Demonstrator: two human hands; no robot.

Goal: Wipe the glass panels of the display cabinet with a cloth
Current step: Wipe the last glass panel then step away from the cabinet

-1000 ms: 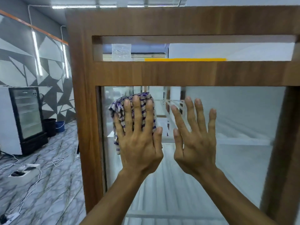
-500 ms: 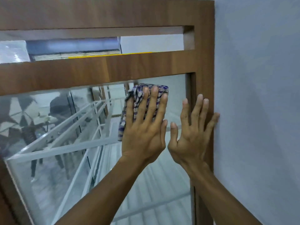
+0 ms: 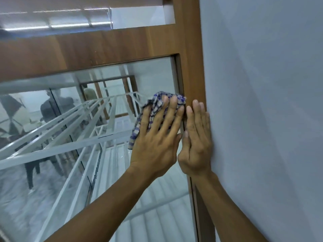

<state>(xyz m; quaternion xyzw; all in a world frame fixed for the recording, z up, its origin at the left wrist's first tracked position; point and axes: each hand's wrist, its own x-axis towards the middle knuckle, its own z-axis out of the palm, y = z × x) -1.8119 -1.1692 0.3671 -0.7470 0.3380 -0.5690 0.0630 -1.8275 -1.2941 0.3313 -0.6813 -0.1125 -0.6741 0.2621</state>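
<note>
The display cabinet has a brown wooden frame (image 3: 108,48) around a large glass panel (image 3: 73,130). A blue-and-white checked cloth (image 3: 154,103) lies flat against the glass at the panel's right edge. My left hand (image 3: 157,137) presses it there with straight, spread fingers. My right hand (image 3: 196,135) rests flat on the wooden right post (image 3: 190,72), fingers straight and together, right beside the left hand. White wire shelves (image 3: 57,137) show through the glass.
A plain pale wall (image 3: 265,102) stands directly right of the cabinet post. The glass reflects a standing person (image 3: 52,109) and the patterned room behind me. A narrow upper glass strip (image 3: 57,18) runs above the wooden crossbar.
My left hand has slid the cloth rightward across the glass, from the left side to the right edge. The right hand moved from the glass onto the right post. My view turned right.
</note>
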